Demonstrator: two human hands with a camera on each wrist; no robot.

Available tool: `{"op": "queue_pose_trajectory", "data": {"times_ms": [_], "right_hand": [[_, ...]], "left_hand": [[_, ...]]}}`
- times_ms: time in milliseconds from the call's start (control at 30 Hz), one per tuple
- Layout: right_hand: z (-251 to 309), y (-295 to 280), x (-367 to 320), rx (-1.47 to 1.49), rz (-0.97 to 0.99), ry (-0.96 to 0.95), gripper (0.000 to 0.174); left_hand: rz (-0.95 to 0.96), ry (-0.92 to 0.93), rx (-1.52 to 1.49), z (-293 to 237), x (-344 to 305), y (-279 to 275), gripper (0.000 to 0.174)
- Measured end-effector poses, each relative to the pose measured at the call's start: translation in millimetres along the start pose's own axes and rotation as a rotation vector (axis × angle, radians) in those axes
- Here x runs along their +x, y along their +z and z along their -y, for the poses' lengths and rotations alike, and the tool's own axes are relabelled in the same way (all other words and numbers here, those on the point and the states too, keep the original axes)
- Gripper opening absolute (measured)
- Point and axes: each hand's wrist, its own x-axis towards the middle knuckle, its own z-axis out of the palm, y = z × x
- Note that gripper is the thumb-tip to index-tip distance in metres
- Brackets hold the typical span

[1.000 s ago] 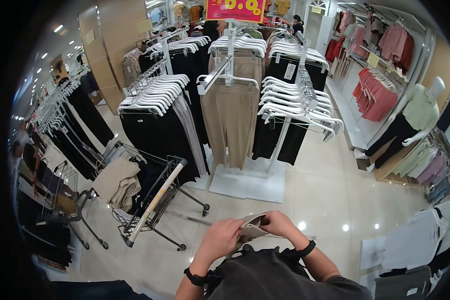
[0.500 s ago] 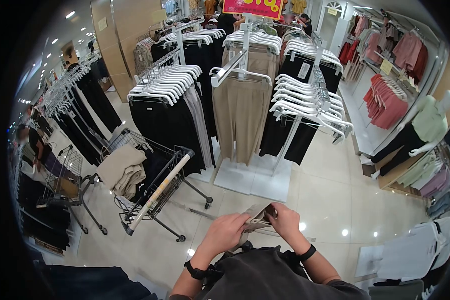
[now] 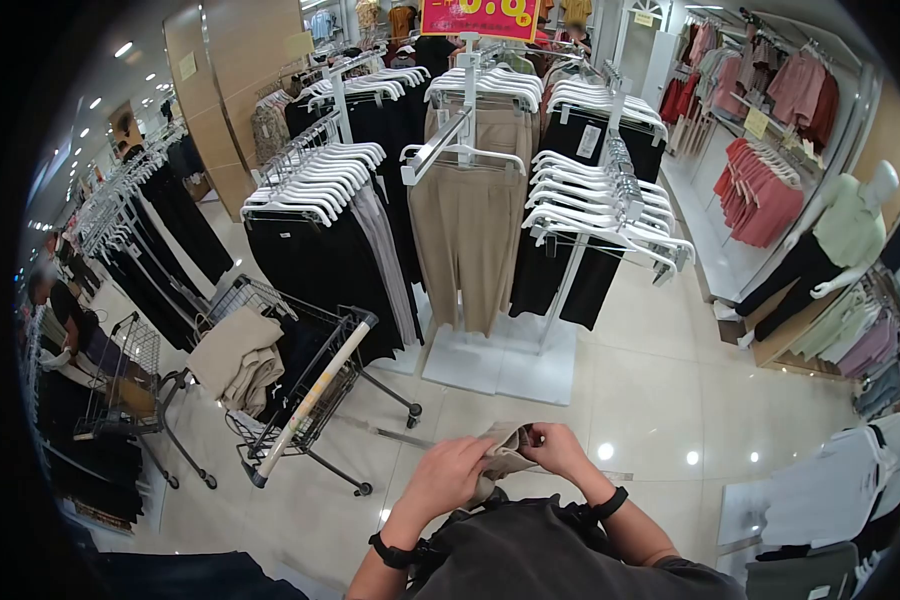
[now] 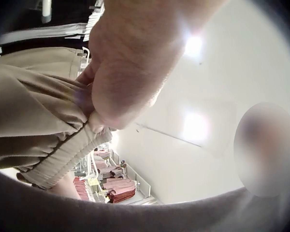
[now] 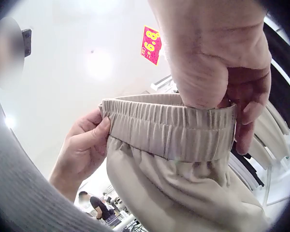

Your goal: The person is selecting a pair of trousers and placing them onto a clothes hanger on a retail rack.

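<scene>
Shop floor (image 3: 650, 395), two carts (image 3: 315, 395), one mannequin (image 3: 850, 235), one beige garment (image 5: 159, 179) in two hands.
Floor stretches from the person to the rack's white base (image 3: 500, 370); carts stand left, mannequin right. The garment hangs between the hands, waistband (image 5: 164, 128) edge uppermost: the left hand's (image 3: 445, 478) fingers pinch one end, the right hand's (image 3: 560, 450) grip the other.
</scene>
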Motion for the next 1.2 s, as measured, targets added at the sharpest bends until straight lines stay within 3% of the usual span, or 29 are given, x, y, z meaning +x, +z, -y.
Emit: {"op": "queue_pose_trajectory", "data": {"times_ms": [200, 400, 500, 600, 700, 800, 1000, 1200], "right_hand": [[10.7, -31.5, -3.4, 0.283, -0.098, -0.011, 0.021], [26.5, -39.4, -2.5, 0.338, -0.134, 0.004, 0.025], [32.7, -42.9, -3.7, 0.254, -0.083, -0.022, 0.039], [16.1, -37.2, 7.3, 0.386, 0.146, -0.052, 0.045], [16.1, -36.6, 11.0, 0.497, 0.132, -0.107, 0.041], [34.2, -54.4, 5.8, 0.583, 0.157, -0.015, 0.04], [73.4, -67.8, -4.7, 0.6, 0.023, -0.026, 0.034], [86.9, -69.5, -4.7, 0.43, -0.112, -0.123, 0.031]], "left_hand": [[-0.039, -0.166, -0.03, 9.5, -5.2, -14.6, 0.024], [-0.031, -0.195, -0.074, 10.9, -6.7, -17.0, 0.023], [-0.066, -0.104, -0.101, 14.2, -7.2, -13.0, 0.022], [-0.054, -0.105, -0.083, 14.5, -7.2, -13.1, 0.022], [-0.047, -0.146, -0.081, 16.4, -7.3, -17.5, 0.023], [-0.044, -0.316, -0.16, 13.0, -8.7, -26.1, 0.024], [-0.145, -0.416, -0.327, 26.8, -16.7, -10.2, 0.033], [-0.066, -0.339, -0.243, 15.7, -15.7, 10.5, 0.044]]}}
